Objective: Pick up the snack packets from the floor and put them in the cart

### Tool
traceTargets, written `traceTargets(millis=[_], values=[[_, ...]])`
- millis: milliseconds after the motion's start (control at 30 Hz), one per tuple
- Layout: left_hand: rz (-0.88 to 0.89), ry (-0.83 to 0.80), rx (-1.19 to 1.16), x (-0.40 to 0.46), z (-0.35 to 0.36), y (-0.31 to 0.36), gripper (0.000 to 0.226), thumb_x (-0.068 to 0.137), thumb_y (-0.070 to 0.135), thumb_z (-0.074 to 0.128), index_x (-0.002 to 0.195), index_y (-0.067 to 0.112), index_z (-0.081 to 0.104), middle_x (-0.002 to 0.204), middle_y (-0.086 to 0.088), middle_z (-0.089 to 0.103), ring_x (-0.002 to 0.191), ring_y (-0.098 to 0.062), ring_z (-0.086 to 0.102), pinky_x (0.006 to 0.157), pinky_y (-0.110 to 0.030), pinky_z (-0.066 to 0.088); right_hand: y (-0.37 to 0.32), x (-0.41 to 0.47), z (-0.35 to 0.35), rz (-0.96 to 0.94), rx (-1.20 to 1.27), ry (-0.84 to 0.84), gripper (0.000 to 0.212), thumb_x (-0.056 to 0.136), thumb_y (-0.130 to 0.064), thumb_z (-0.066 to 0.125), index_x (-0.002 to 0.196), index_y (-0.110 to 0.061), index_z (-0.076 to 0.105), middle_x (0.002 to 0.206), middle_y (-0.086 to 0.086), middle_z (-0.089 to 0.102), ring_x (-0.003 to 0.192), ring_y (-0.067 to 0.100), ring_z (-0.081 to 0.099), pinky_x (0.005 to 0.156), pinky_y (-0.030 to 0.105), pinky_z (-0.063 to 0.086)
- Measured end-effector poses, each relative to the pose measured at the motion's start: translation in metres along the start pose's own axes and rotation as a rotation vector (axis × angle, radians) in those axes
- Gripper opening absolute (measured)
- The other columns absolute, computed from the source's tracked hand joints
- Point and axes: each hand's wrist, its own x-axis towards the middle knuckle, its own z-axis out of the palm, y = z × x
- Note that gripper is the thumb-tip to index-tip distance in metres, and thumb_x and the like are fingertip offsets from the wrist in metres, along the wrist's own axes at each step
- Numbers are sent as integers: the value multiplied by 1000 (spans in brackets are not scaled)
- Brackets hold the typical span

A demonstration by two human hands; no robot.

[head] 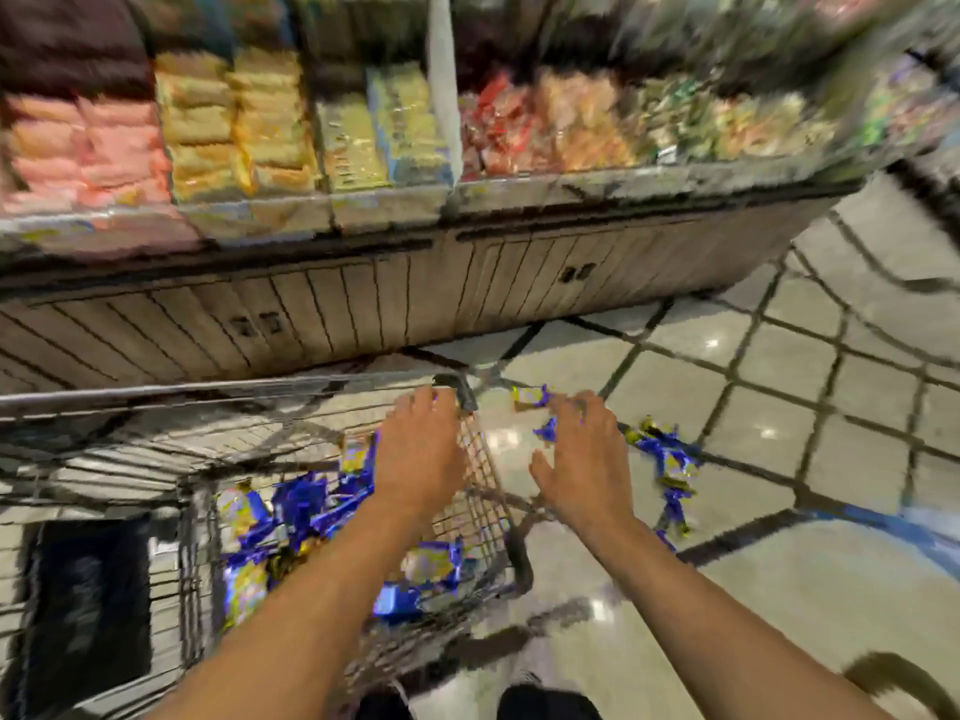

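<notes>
A wire shopping cart (483, 475) stands at the lower left with several blue and yellow snack packets (296, 506) lying in its basket. My left hand (418, 449) hovers over the cart's right corner, fingers spread, palm down, holding nothing. My right hand (584, 459) is stretched out over the floor just right of the cart, fingers apart; whether it touches a packet is blurred. More blue and yellow snack packets (667, 459) lie scattered on the tiled floor beyond and to the right of that hand, one (530, 396) near its fingertips.
A long shelf unit (363, 314) with wooden cabinet doors runs across the back, stacked with packaged goods. Glossy tiled floor (779, 407) spreads to the right. My dark shoes (545, 706) show at the bottom edge. The picture is motion-blurred.
</notes>
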Motion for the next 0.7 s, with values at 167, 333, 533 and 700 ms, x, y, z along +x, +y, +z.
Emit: traceTargets(millis=[167, 333, 533, 700], values=[[266, -30, 139, 36, 19, 141, 54, 62, 19, 75, 113, 17, 57, 111, -8, 56, 100, -30, 54, 76, -41, 46, 153, -14, -35, 150, -91, 5, 63, 69, -30, 73, 126, -21, 49, 126, 9, 46, 111, 31, 48, 85, 42, 45], [319, -112, 218, 48, 71, 272, 66, 79, 13, 60, 140, 18, 35, 139, -7, 41, 124, -28, 39, 95, -36, 39, 304, -29, -28, 268, -94, -33, 65, 71, -35, 73, 130, -19, 49, 129, 11, 48, 110, 31, 49, 88, 42, 44], [350, -235, 302, 52, 121, 375, 69, 82, 23, 61, 143, 17, 29, 141, -9, 40, 130, -29, 36, 104, -38, 37, 419, -40, -8, 401, 47, -112, 68, 77, -35, 67, 138, -21, 39, 141, 13, 39, 125, 33, 39, 95, 44, 42], [356, -255, 303, 88, 148, 428, 71, 86, 34, 61, 146, 18, 29, 146, -9, 38, 133, -30, 37, 107, -39, 38, 471, -24, 7, 490, 145, -156, 67, 69, -30, 72, 130, -17, 49, 131, 14, 47, 114, 34, 47, 85, 43, 46]])
